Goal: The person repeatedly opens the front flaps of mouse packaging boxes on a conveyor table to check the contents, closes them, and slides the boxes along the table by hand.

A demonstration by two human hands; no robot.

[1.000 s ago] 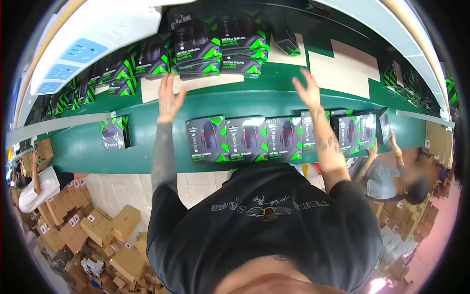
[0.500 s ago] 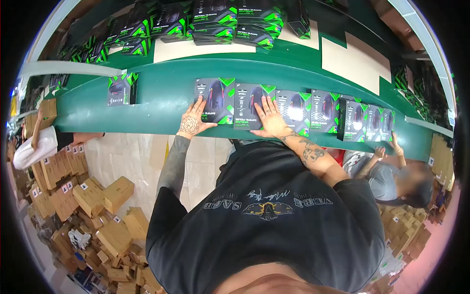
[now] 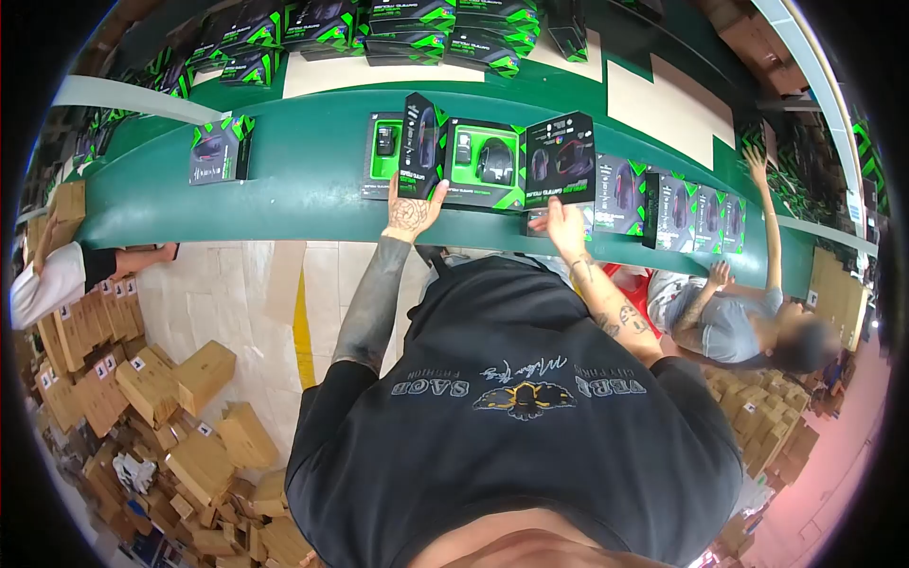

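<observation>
Two black-and-green gaming mouse boxes lie side by side in front of me with their front flaps swung up. My left hand [image 3: 413,212] grips the lower edge of the left box's flap [image 3: 425,142], thumb on one side and fingers on the other. Behind it, part of the left box [image 3: 383,173] shows a green-framed window. My right hand [image 3: 561,227] pinches the lower edge of the right box's flap [image 3: 559,159]. Inside the right box [image 3: 488,196], a black mouse [image 3: 495,163] and a small pale item [image 3: 463,149] sit in green-framed windows.
More closed mouse boxes [image 3: 674,213] line the green bench [image 3: 303,204] to the right, and a lone box [image 3: 221,150] stands left. Stacked boxes [image 3: 407,38] fill the back. A co-worker [image 3: 748,317] reaches over at right; another person [image 3: 57,275] is at left. Cardboard cartons [image 3: 204,374] crowd the floor.
Both hands were lying flat on the closed boxes. Now the front flaps of both boxes are lifted and swung rightward, baring the insides. The co-worker's arm at right has stretched toward the back.
</observation>
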